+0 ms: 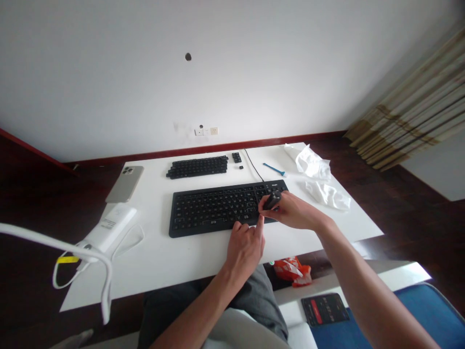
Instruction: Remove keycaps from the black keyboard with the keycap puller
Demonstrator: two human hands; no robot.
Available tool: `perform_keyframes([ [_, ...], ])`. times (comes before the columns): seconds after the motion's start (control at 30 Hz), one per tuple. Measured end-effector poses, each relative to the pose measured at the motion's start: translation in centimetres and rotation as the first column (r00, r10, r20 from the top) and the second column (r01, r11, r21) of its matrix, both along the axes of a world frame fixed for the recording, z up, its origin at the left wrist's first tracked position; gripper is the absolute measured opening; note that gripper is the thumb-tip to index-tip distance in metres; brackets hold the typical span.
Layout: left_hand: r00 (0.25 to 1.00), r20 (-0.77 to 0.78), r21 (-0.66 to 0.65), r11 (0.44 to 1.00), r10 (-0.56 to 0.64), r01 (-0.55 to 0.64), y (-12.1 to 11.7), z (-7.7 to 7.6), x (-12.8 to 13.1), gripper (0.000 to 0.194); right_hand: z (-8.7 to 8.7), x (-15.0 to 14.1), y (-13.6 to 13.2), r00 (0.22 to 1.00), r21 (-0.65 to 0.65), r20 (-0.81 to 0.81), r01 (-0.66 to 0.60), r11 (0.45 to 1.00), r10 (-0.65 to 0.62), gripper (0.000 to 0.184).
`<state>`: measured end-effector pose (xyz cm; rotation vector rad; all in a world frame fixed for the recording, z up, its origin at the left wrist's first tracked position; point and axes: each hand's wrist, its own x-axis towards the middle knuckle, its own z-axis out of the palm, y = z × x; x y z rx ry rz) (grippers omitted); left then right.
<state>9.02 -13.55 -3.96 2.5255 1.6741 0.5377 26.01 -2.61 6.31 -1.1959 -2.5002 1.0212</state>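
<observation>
A black keyboard lies in the middle of the white table. My right hand hovers over its right end, closed on a small black object that looks like a keycap or puller. My left hand rests at the keyboard's front edge with the fingers curled and the index finger reaching toward the keys under my right hand. Behind the keyboard lie a row of removed black keycaps and a small block of keycaps.
A phone lies face down at the back left, with a white power bank and white cable nearer. A blue tool and crumpled white cloths lie at the right. An orange packet lies below the table edge.
</observation>
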Motion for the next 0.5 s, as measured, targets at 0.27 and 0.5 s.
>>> perform_keyframes([
  [0.27, 1.000, 0.005, -0.003, 1.000, 0.003, -0.003, -0.1, 0.1, 0.0, 0.055, -1.3, 1.5, -0.4, 0.992, -0.071, -0.116, 0.033, 0.997, -0.042, 0.018],
  [0.5, 1.000, 0.011, -0.022, 1.000, 0.003, -0.003, 0.0, 0.1, 0.0, 0.053, 0.3, 0.3, 0.1, 0.996, 0.005, 0.027, -0.088, 0.996, 0.088, 0.012],
])
